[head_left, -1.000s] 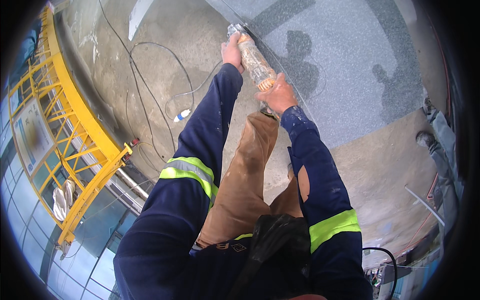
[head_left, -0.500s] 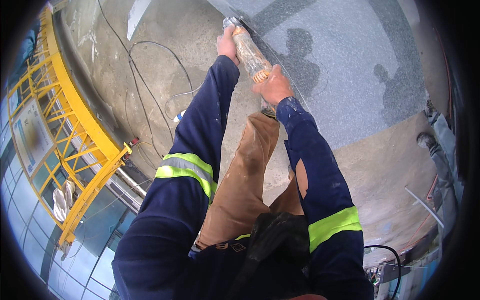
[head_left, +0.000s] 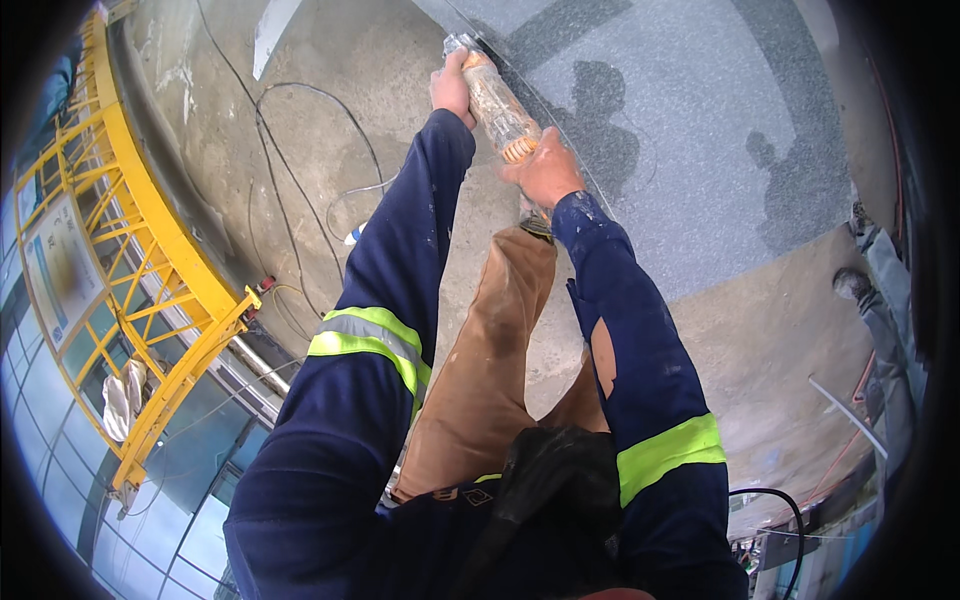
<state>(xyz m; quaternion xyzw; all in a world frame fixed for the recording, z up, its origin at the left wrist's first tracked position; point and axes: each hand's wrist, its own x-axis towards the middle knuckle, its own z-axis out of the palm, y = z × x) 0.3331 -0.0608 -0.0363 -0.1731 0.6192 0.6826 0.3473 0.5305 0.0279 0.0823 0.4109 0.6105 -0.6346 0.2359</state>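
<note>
My left hand (head_left: 452, 88) grips the upper end of a dust-caked, orange and silver cylindrical power tool (head_left: 497, 108), which looks like a grinder. My right hand (head_left: 545, 165) is closed on its lower end, beside orange vents. The tool lies diagonally at the edge of a speckled grey stone surface (head_left: 720, 130), next to a thin straight line along that edge. Whatever is under the tool's head is hidden. Just below my right hand is my shoe (head_left: 536, 228), under the tan trouser leg.
Loose cables (head_left: 262, 120) and a blue-white plug (head_left: 354, 233) lie on bare concrete (head_left: 190, 70). A yellow steel frame (head_left: 175, 245) with a sign board and a glazed wall (head_left: 50, 410) line the left. Grey fabric (head_left: 880, 330) and a thin pipe (head_left: 850, 410) are at the right.
Both my hands and the tool have moved up and slightly left since a second ago, mostly in the first half-second. The grip looks the same.
</note>
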